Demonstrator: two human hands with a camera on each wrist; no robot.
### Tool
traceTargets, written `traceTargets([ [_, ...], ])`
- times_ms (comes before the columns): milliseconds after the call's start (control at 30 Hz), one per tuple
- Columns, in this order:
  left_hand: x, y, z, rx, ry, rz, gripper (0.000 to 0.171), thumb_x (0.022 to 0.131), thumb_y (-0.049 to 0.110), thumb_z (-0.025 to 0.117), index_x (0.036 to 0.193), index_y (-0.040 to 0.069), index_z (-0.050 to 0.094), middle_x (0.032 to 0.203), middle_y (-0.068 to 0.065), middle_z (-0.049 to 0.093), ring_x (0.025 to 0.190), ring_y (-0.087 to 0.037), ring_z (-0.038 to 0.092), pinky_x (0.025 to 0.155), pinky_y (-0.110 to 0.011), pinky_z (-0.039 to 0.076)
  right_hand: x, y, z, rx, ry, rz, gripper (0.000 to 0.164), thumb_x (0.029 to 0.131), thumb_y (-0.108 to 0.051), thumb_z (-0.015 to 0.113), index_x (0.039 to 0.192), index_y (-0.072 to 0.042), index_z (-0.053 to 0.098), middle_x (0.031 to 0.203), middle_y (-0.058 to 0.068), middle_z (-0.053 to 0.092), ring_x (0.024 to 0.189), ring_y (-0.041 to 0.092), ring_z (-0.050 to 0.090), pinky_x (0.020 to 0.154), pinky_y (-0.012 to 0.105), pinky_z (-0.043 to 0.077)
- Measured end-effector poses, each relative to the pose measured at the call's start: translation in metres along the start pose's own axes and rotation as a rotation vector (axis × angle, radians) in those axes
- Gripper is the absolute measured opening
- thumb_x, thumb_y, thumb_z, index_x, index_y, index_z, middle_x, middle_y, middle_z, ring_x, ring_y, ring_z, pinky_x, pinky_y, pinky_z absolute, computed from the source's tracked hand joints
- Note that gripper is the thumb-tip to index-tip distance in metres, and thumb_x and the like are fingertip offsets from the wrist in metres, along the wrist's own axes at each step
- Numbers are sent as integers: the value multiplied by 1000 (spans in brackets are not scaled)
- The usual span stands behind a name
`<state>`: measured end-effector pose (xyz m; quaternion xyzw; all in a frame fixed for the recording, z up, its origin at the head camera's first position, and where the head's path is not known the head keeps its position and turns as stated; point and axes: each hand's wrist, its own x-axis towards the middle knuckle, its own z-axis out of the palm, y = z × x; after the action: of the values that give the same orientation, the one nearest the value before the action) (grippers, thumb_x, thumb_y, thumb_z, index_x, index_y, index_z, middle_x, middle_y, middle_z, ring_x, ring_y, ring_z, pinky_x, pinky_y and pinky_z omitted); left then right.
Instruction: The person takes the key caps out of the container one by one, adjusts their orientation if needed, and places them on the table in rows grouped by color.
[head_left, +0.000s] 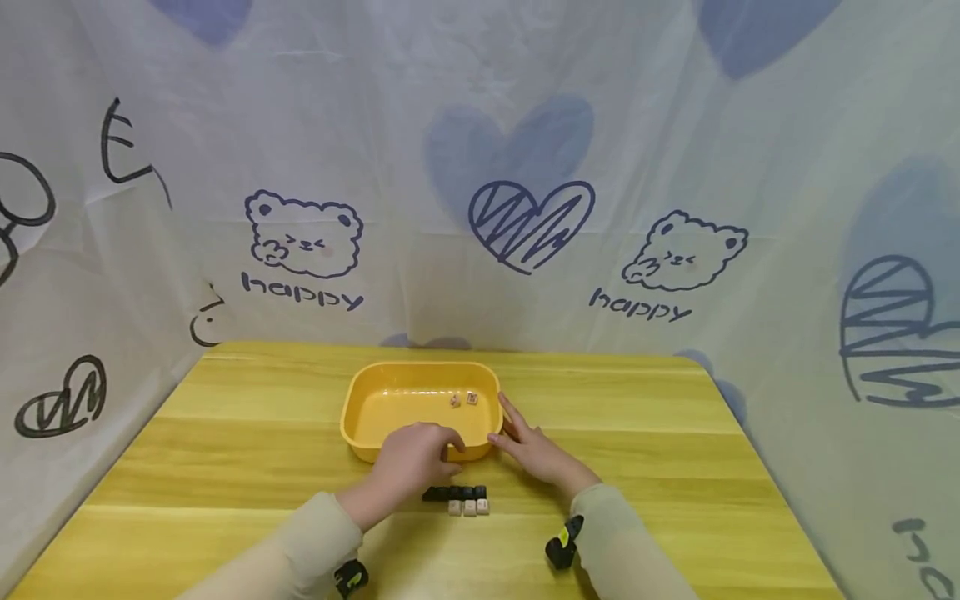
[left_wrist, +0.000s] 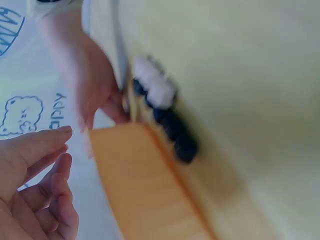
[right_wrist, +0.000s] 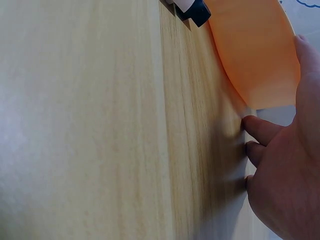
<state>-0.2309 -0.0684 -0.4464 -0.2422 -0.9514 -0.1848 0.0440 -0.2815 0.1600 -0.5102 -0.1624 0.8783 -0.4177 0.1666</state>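
Observation:
A yellow plastic basin stands on the table, with two small pale keycaps lying inside toward its right end. My left hand hovers at the basin's near rim, its fingers loosely bent. In the left wrist view a gap shows between thumb and fingers, with nothing in it. Against the basin's right end rests my right hand; its thumb is at the rim and its other fingertips reach down to the table. Just in front of the basin lie a row of black keycaps and three white keycaps.
The yellow wood-grain table extends on both sides of the basin. Behind it and at the sides hangs a white cloth printed with hearts, bears and writing. Each wrist wears a dark strap.

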Motion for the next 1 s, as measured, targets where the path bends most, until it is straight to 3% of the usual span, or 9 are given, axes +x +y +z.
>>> traceTargets([
  [133, 18, -4, -11, 16, -14, -13, 22, 76, 24, 84, 94, 17, 75, 68, 11, 60, 61, -5, 52, 55, -27, 45, -2, -1, 2, 2, 2, 12, 71, 101, -48, 45, 156, -40, 0, 152, 9, 35, 143, 42, 13, 111, 61, -6],
  [300, 40, -13, -17, -50, -80, -46, 23, 77, 20, 83, 97, 13, 74, 71, 8, 60, 62, -10, 54, 60, -30, 48, 0, 0, 3, 5, 6, 16, 71, 101, -50, 44, 155, -41, 0, 152, 11, 35, 143, 39, 18, 111, 61, -7],
  [467, 59, -27, -12, -109, -136, -85, 25, 79, 16, 82, 101, 8, 73, 83, 1, 66, 73, -14, 59, 69, -33, 51, 0, 1, 3, 6, 8, 12, 70, 101, -50, 43, 155, -41, -1, 152, 10, 35, 143, 35, 22, 111, 59, -8],
  [733, 75, -47, 1, -128, -207, -66, 36, 79, 9, 81, 113, 3, 69, 107, -12, 68, 97, -27, 62, 88, -42, 50, 0, 0, 2, 14, -2, 2, 71, 102, -48, 43, 156, -38, -1, 152, 11, 34, 142, 34, 23, 111, 59, -9],
  [867, 83, -52, 6, -105, -253, -40, 39, 79, 9, 80, 116, 3, 68, 113, -13, 67, 104, -29, 61, 94, -43, 47, -1, 0, 2, 14, -3, 0, 71, 102, -47, 43, 156, -38, -1, 153, 10, 34, 142, 33, 23, 111, 59, -9],
  [1000, 89, -56, 13, -37, -272, 3, 42, 78, 8, 81, 116, 1, 67, 111, -14, 65, 100, -29, 62, 91, -41, 49, 0, 0, 2, 12, 0, 0, 70, 102, -48, 43, 156, -39, -1, 153, 8, 34, 143, 34, 20, 112, 59, -9],
])
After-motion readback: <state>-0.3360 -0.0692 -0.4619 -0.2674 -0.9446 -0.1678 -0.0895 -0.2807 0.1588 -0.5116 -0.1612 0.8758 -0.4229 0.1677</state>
